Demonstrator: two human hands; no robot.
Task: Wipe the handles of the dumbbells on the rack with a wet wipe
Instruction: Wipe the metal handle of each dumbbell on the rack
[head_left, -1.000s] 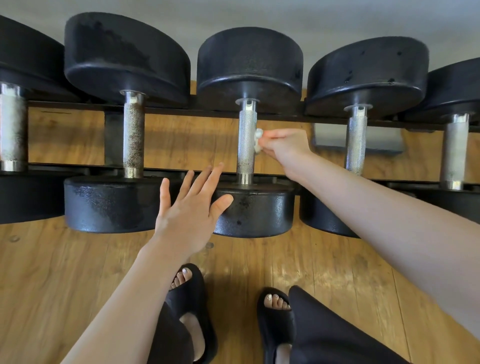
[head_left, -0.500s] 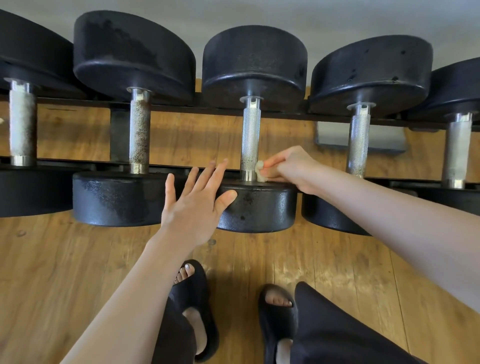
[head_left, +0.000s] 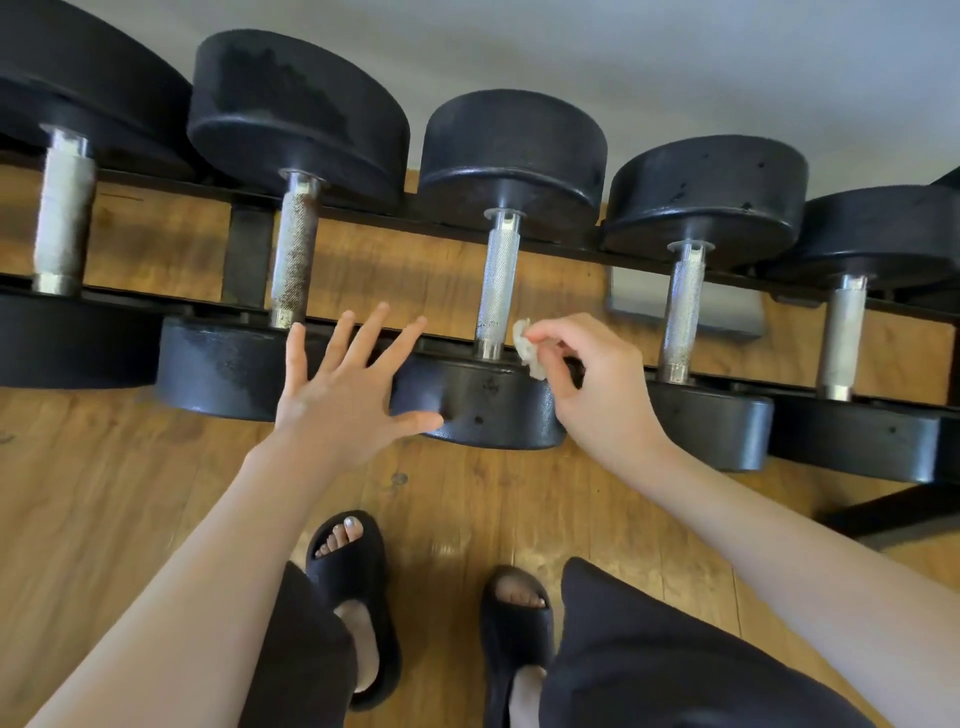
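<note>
**Wiping dumbbell handles on a rack, partway through the row**

Seen from above, five dumbbells lie side by side on a dark rack (head_left: 249, 254) over a wooden floor (head_left: 104, 519). The right hand (head_left: 597, 384) pinches a small crumpled wet wipe (head_left: 527, 348) between thumb and fingertips, just beside the lower end of the middle handle (head_left: 497, 283), close to it but apparently not touching. The left hand (head_left: 343, 395) is spread wide, fingers straight, holding nothing, in front of the near weight heads; whether it touches them cannot be told.

Judging progress: the middle handle, between the hands, looks bright and may be finished. The handle just beyond the left hand (head_left: 295, 254) looks speckled with brown, likely rust or grime. The two handles (head_left: 684, 306) past the right hand, and the farthest one (head_left: 62, 218) on the left-hand side, show no clear sign either way.

Each handle's long axis runs away from the person, one head near the hands, the other toward the wall, leaning slightly rightward.
</note>
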